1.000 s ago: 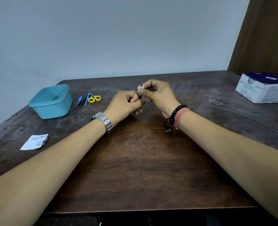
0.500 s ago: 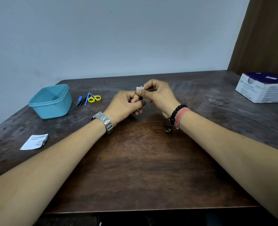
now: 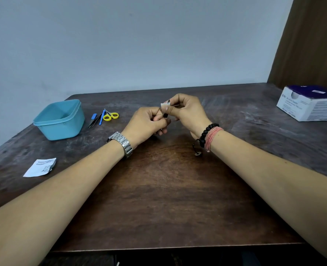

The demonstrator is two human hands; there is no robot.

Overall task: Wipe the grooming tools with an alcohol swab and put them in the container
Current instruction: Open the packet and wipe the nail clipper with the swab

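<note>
Meeting at mid-frame above the counter: left hand curled and pinching the lower end of a small dark tool, right hand pinching a white swab around its upper end. Tool's type too small to tell; standing roughly upright, tip poking just above the swab, long axis tilting slightly toward upper right. Wiping apparently under way, swab sliding along that axis. Sitting well apart at left of frame: open blue container, looking empty. Lying just beside its right wall: tweezers, a blue-handled tool, yellow-handled scissors, probably waiting for wiping. Container lying to the left of both hands, left hand nearer, so likely carrying the tool across. Resting at lower left: torn wrapper; at far right, a box.
</note>
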